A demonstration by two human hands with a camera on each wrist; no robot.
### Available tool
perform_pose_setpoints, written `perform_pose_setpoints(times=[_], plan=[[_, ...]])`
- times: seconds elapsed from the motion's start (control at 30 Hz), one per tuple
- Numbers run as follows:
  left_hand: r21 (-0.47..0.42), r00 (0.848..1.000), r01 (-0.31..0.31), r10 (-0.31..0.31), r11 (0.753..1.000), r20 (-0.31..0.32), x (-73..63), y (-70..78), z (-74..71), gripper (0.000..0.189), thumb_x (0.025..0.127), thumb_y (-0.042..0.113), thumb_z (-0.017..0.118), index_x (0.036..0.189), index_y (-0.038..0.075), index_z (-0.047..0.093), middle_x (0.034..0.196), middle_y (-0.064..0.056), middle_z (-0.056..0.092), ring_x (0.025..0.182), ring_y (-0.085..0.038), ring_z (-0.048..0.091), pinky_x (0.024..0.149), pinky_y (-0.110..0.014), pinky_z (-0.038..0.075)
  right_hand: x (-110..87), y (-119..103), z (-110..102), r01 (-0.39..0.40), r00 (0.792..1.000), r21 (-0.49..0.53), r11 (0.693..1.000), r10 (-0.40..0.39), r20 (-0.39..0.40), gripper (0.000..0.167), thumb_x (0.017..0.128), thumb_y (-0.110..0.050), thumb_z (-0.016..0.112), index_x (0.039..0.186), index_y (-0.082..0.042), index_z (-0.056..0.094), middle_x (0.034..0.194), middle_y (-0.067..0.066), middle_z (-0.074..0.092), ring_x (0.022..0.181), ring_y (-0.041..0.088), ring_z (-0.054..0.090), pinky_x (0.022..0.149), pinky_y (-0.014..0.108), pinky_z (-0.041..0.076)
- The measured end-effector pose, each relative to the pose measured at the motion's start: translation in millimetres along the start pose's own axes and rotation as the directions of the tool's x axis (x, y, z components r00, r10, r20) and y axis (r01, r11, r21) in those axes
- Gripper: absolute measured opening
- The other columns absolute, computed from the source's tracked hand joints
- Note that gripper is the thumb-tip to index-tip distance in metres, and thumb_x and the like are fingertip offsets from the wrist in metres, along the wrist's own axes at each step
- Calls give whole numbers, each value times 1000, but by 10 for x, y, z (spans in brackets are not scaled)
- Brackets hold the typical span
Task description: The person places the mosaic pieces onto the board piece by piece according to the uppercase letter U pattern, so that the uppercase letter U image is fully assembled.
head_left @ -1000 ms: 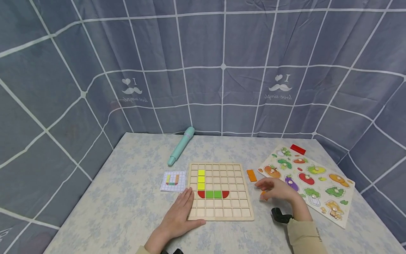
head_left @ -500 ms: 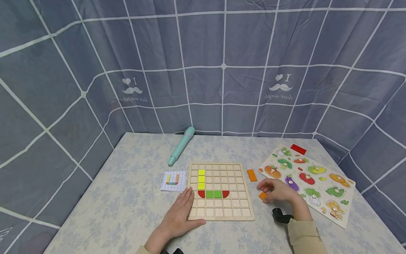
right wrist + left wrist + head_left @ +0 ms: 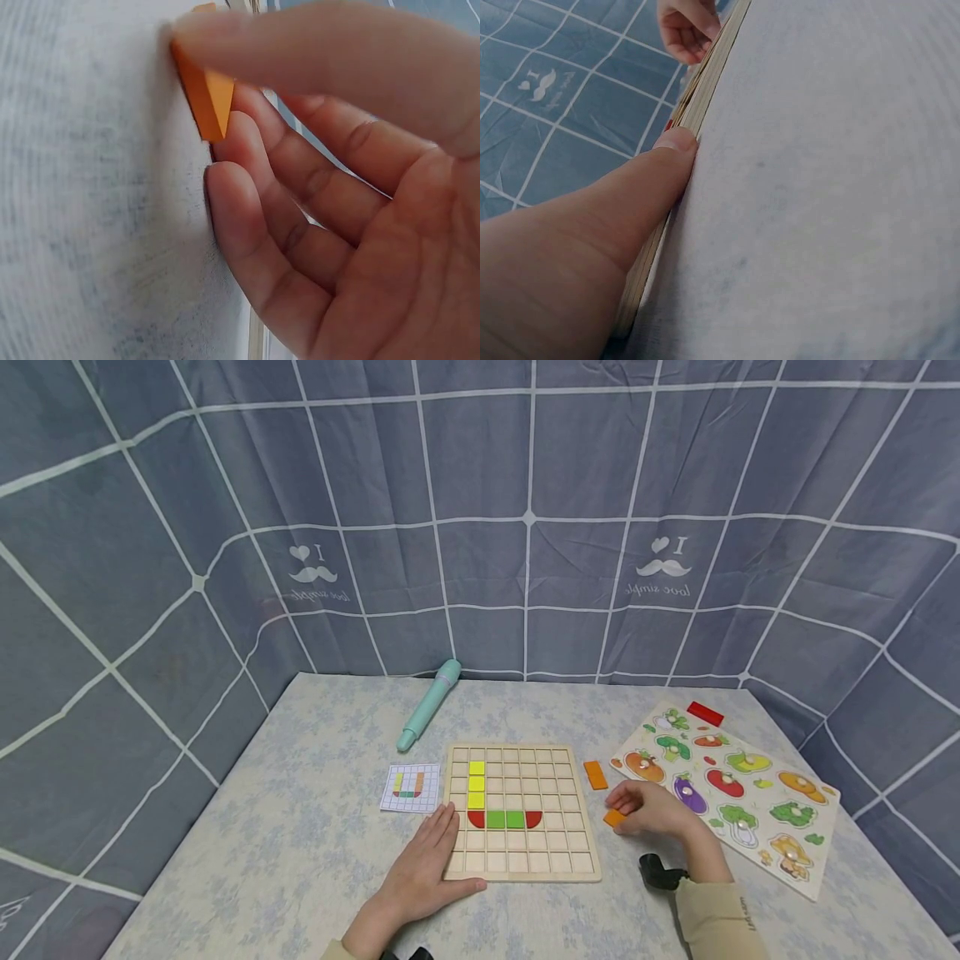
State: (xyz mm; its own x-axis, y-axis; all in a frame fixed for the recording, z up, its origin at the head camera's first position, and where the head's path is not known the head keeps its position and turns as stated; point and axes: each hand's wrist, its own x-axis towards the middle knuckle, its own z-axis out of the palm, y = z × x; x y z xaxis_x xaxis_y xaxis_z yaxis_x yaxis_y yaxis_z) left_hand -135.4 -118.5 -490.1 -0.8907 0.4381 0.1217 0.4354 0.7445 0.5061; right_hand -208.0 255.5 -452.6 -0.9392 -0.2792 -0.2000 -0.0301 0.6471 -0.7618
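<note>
My left hand (image 3: 420, 877) lies flat with straight fingers on the left edge of the wooden grid board (image 3: 558, 864); its thumb (image 3: 656, 176) touches the board's near edge. Several yellow squares (image 3: 476, 784) stand in a column on the board. Below them runs a row of two green squares (image 3: 506, 819) between red quarter-round pieces (image 3: 533, 818). To the right of the board, my right hand (image 3: 652, 810) pinches an orange block (image 3: 206, 94) by thumb and fingers, low at the tabletop. Another orange block (image 3: 596, 775) lies just beyond that hand.
A pattern card (image 3: 409, 788) sits left of the board, with a teal stick-shaped object (image 3: 428, 706) behind it. On the right lies a vegetable peg puzzle (image 3: 765, 793), partly behind the right hand. A red block (image 3: 705, 713) rests at its far edge. Grid-patterned cloth (image 3: 480, 568) hangs behind.
My right hand has taken hold of the nearer orange block, which has shifted slightly left toward the board. My left hand has stayed still.
</note>
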Motion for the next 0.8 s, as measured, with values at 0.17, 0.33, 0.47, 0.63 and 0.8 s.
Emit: perform_pose_setpoints(times=[0.17,0.33,0.47,0.63,0.8], plan=[[-3,1000,-1,1,1000,0,-1,0,-3,97,83,63,55,144,-7,26,152,-19,21,142,-27,14,113,-44,18,15,-29,35,-14,999,-33,999,13,-36,33,68,-8,83,93,-4,62,83,3,57,78,19,52,70,28,47],[-7,1000,4,-4,1000,-2,6,-4,-2,97,83,63,55,144,-7,27,152,-18,21,142,-27,14,113,-44,18,43,-33,64,-9,998,-63,998,4,-65,31,68,-6,82,90,-5,61,81,3,56,77,18,51,69,29,47],[-10,1000,6,-6,1000,-3,12,-3,-7,97,83,63,55,144,-7,27,153,-17,21,142,-26,14,113,-45,17,62,-19,62,38,997,-59,998,-42,-68,30,68,-1,79,90,-4,60,80,3,56,76,18,51,67,29,47],[-11,1000,1,-1,1000,-2,13,1,-6,96,84,62,55,144,-7,26,153,-17,20,142,-27,13,113,-45,18,73,-7,44,111,990,-72,991,-117,-82,28,69,-1,78,90,-4,59,82,2,58,76,18,53,65,25,48],[-13,1000,5,-5,1000,-5,1,5,-2,96,83,62,56,144,-6,27,153,-16,20,142,-26,14,112,-45,18,109,-64,57,212,975,-28,977,-213,-66,26,74,-6,77,92,-3,60,87,4,61,81,19,57,70,22,50]])
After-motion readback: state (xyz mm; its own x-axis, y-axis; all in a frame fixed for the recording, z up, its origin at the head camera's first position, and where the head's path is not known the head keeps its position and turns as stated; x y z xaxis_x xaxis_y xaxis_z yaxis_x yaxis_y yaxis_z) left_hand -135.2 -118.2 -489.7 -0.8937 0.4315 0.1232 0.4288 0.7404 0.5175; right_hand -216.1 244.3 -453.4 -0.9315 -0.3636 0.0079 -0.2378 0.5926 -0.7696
